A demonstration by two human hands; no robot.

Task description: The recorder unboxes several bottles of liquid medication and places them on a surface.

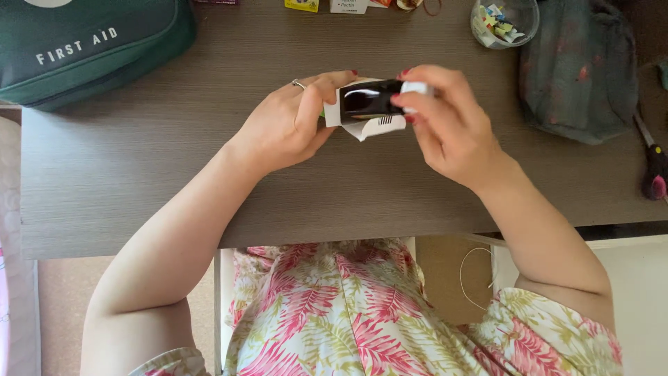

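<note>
while both hands grip box: green pouch, glass bowl well apart

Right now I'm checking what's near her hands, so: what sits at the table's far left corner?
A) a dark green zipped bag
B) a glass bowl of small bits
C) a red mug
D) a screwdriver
A: the dark green zipped bag lies at the far left of the table, left of the left hand.

The desk was matt, wood-grained laminate in grey-brown. The small box looked like thin card, its black face glossy against white flaps. The green pouch was woven cloth, the bowl clear glass or perhaps plastic, and the grey bag soft, mottled fabric.
</note>
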